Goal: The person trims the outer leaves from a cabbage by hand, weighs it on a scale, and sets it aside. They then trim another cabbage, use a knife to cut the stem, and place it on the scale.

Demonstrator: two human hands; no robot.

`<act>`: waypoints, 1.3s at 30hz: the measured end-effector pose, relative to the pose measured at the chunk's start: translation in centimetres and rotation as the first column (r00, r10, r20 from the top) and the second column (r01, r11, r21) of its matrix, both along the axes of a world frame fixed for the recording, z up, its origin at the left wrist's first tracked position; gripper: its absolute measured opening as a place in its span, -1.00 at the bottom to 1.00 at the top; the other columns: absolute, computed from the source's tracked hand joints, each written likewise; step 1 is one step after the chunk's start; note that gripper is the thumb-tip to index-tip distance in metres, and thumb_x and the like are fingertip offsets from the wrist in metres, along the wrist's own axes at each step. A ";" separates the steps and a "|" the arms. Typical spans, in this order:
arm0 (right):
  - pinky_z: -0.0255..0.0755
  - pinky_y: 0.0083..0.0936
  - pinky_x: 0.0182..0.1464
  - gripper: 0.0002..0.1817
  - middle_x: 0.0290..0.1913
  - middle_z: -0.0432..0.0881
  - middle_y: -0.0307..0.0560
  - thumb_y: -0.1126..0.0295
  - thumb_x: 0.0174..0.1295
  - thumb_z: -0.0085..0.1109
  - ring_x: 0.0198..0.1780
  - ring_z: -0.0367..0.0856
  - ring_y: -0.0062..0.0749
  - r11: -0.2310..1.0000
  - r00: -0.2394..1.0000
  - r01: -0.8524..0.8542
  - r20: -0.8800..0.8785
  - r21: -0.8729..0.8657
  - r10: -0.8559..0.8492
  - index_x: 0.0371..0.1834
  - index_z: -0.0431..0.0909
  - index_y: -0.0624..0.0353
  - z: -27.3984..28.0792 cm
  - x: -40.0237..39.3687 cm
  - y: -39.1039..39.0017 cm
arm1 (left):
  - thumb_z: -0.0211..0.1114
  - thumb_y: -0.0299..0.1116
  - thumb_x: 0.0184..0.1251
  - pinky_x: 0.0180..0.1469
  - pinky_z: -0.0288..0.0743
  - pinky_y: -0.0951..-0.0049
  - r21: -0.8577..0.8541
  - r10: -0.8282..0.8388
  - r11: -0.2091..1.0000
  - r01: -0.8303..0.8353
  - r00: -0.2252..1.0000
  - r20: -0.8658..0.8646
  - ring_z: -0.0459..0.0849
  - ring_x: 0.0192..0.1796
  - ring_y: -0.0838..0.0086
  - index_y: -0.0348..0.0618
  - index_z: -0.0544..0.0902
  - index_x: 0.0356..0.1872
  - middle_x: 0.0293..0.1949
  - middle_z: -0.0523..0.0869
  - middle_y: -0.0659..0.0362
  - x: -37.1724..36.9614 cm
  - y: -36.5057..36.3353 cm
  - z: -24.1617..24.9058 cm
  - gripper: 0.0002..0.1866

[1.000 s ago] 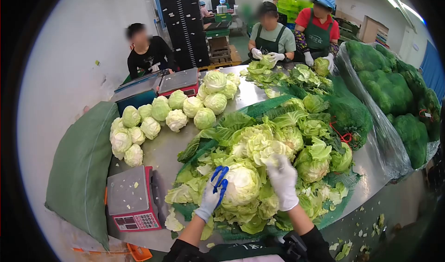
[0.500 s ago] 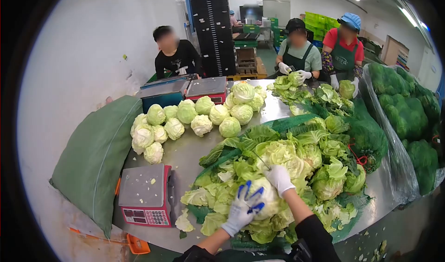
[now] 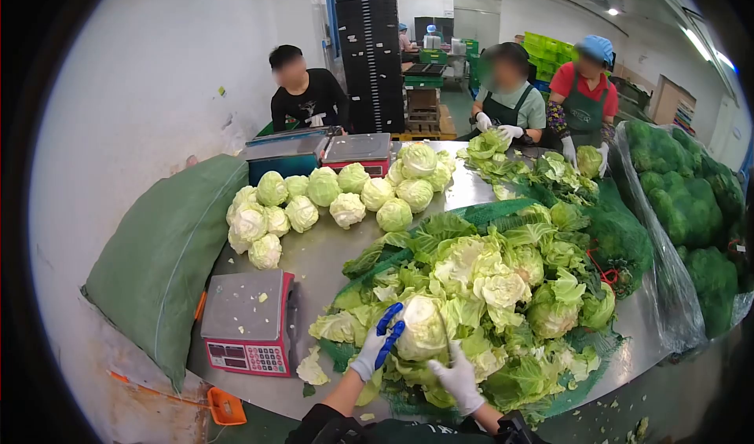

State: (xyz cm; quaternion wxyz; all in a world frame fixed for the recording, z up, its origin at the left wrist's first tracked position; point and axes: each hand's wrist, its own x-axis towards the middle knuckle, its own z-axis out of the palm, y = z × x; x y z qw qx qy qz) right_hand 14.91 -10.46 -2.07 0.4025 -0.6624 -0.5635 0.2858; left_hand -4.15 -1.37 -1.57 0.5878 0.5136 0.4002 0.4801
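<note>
A pale, trimmed cabbage [image 3: 422,328] sits at the near edge of the leafy pile. Its left side is held by my left hand [image 3: 378,342], in a white glove with blue-coated fingers, curved round it. My right hand [image 3: 459,380], in a white glove, is closed on a knife [image 3: 447,330] at the cabbage's lower right. The thin blade points up along the cabbage's right side; the handle is hidden in the glove. Loose outer leaves [image 3: 479,283] and untrimmed cabbages [image 3: 554,310] lie just beyond, on green netting [image 3: 503,208].
A red-and-grey scale [image 3: 245,318] stands at the left, beside a large green sack [image 3: 169,263]. Trimmed cabbages [image 3: 323,186] line the table's far side. Netted cabbages [image 3: 679,200] bulk at the right. Three people stand across the table, two with gloved hands [image 3: 503,130] on cabbages.
My right hand and the knife have moved from the cabbage's top down to its lower right. The cabbage has shifted slightly left and up, with my left hand still on its left side.
</note>
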 end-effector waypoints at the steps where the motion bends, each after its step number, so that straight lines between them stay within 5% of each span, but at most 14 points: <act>1: 0.50 -0.40 0.05 0.00 0.07 0.60 0.29 0.07 0.02 0.48 0.06 0.63 -0.17 0.997 0.998 -0.012 0.059 -0.076 0.016 0.36 0.15 0.52 1.0 -1.2 -0.1 | 0.23 -0.35 0.41 0.43 0.09 0.47 -0.016 -0.008 1.000 0.009 1.000 0.014 0.29 0.39 0.44 -0.22 0.36 0.35 0.35 0.40 0.11 0.1 -0.3 0.8 -0.48; 5: 0.55 -0.51 -0.16 -0.10 -0.19 0.70 0.04 0.06 -0.05 0.53 -0.20 0.70 -0.34 0.998 0.903 -0.048 -0.426 0.036 0.058 0.21 0.30 0.48 4.1 -0.4 3.4 | 0.24 -0.41 0.39 0.37 0.22 0.48 0.011 0.073 0.997 -0.073 0.996 -0.054 0.36 0.34 0.48 -0.18 0.32 0.39 0.37 0.36 0.12 1.3 -4.2 3.5 -0.44; 7: 0.56 -0.47 -0.21 -0.41 -0.32 0.71 -0.03 0.04 -0.04 0.52 -0.30 0.70 -0.42 0.990 0.970 -0.129 -0.202 0.063 0.139 -0.12 0.53 0.26 8.9 2.1 6.0 | 0.20 -0.45 0.41 0.25 0.38 0.49 -0.148 0.136 0.984 -0.100 0.956 0.260 0.48 0.21 0.50 -0.14 0.15 0.48 0.30 0.42 0.11 3.1 -7.2 4.2 -0.34; 10: 0.53 -0.36 -0.22 -0.38 -0.40 0.70 0.07 -0.20 0.01 0.33 -0.34 0.69 -0.17 0.981 0.935 -0.162 0.302 -0.105 0.187 -0.21 0.63 0.21 11.2 5.4 10.5 | 0.35 -0.47 0.24 0.05 0.47 0.53 0.059 0.063 0.997 -0.058 0.993 -0.099 0.57 -0.08 0.49 -0.01 0.26 0.45 0.09 0.48 0.15 3.7 -7.1 0.9 -0.26; 14: 0.51 -0.32 -0.24 -0.38 -0.39 0.70 0.13 -0.17 -0.01 0.37 -0.35 0.68 -0.11 0.990 0.964 -0.126 0.228 -0.057 0.136 -0.26 0.64 0.28 8.4 8.9 12.7 | 0.45 -0.30 0.14 0.05 0.46 0.39 0.141 0.056 0.990 0.004 0.907 -0.418 0.62 -0.07 0.30 -0.07 0.50 0.27 -0.12 0.60 0.00 2.8 -4.5 3.8 -0.39; 17: 0.49 -0.33 -0.26 -0.36 -0.39 0.69 0.18 -0.15 -0.04 0.41 -0.35 0.68 -0.10 0.990 0.989 -0.095 0.101 -0.107 0.106 -0.30 0.63 0.33 9.0 9.3 11.9 | 0.46 -0.41 0.07 0.23 0.38 0.42 0.575 0.369 0.817 -0.037 0.800 -0.473 0.53 0.15 0.26 -0.10 0.45 0.31 0.09 0.59 0.05 3.4 -2.0 5.3 -0.31; 19: 0.47 -0.31 -0.27 -0.35 -0.41 0.68 0.19 -0.14 -0.07 0.44 -0.36 0.68 -0.10 0.990 0.998 -0.061 -0.005 -0.128 0.061 -0.33 0.62 0.36 8.6 9.4 11.1 | 0.49 -0.38 0.05 0.25 0.39 0.35 0.548 0.299 0.836 0.018 0.822 -0.484 0.51 0.18 0.19 -0.08 0.45 0.31 0.15 0.55 0.01 5.3 0.2 4.5 -0.29; 21: 0.47 -0.28 -0.26 -0.38 -0.39 0.68 0.21 -0.10 -0.03 0.44 -0.34 0.67 -0.03 0.989 0.999 -0.037 0.023 -0.141 0.041 -0.30 0.61 0.36 9.0 9.5 10.2 | 0.51 -0.34 0.03 0.27 0.39 0.27 0.516 0.229 0.853 0.075 0.836 -0.500 0.49 0.22 0.13 -0.06 0.45 0.30 0.21 0.51 -0.02 6.5 1.2 2.8 -0.27; 23: 0.47 -0.25 -0.24 -0.46 -0.38 0.67 0.25 -0.02 0.11 0.36 -0.30 0.66 0.08 0.997 0.980 0.081 0.186 -0.017 -0.076 -0.27 0.59 0.35 8.2 9.9 9.4 | 0.52 -0.32 0.02 0.29 0.37 0.27 0.387 0.022 0.918 0.085 0.964 -0.263 0.47 0.25 0.13 -0.10 0.40 0.34 0.24 0.50 -0.02 7.3 2.3 1.9 -0.22; 25: 0.47 -0.21 -0.22 -0.47 -0.37 0.64 0.29 0.00 0.23 0.24 -0.27 0.63 0.18 0.995 0.962 0.096 0.260 -0.020 -0.088 -0.08 0.58 0.34 7.0 10.4 7.6 | 0.52 -0.31 0.02 0.31 0.34 0.25 0.435 0.053 0.894 0.102 0.942 -0.331 0.46 0.26 0.12 -0.11 0.40 0.33 0.23 0.51 -0.02 7.4 2.4 2.2 -0.22; 27: 0.46 -0.17 -0.23 -0.37 -0.42 0.61 0.29 -0.03 0.29 0.15 -0.28 0.61 0.19 0.964 0.981 0.025 0.181 0.264 -0.075 0.21 0.44 0.29 7.3 10.3 5.1 | 0.51 -0.27 0.02 0.34 0.29 0.22 0.523 0.151 0.844 0.121 0.881 -0.448 0.43 0.27 0.10 -0.12 0.41 0.33 0.22 0.52 -0.02 7.1 2.5 2.5 -0.23; 28: 0.45 -0.15 -0.27 -0.25 -0.46 0.60 0.26 -0.03 0.33 0.07 -0.33 0.61 0.18 0.995 0.956 -0.008 0.294 0.100 -0.022 0.46 0.13 0.18 7.2 10.4 4.0 | 0.52 -0.27 0.00 0.35 0.27 0.20 0.495 0.139 0.863 0.104 0.892 -0.431 0.42 0.28 0.09 -0.12 0.41 0.33 0.21 0.52 -0.03 7.1 2.6 2.4 -0.21; 32: 0.40 -0.11 -0.43 -0.21 -0.54 0.58 0.23 0.00 0.39 -0.04 -0.52 0.56 0.14 0.999 0.925 -0.020 0.380 -0.028 0.029 0.52 -0.10 0.18 5.6 8.5 2.2 | 0.52 -0.18 0.00 0.36 0.23 0.17 0.466 0.137 0.876 0.128 0.859 -0.493 0.39 0.29 0.07 -0.09 0.40 0.34 0.21 0.51 -0.03 7.4 2.7 3.6 -0.19; 39: 0.42 -0.05 -0.34 -0.31 -0.51 0.59 0.28 0.09 0.39 0.00 -0.45 0.56 0.22 0.997 0.894 0.031 0.448 -0.070 0.003 0.44 0.09 0.29 6.1 7.6 5.3 | 0.48 -0.09 0.05 0.37 0.20 0.15 0.492 0.250 0.867 0.078 0.787 -0.565 0.39 0.28 0.08 -0.08 0.43 0.32 0.23 0.51 0.00 8.3 2.4 3.0 -0.23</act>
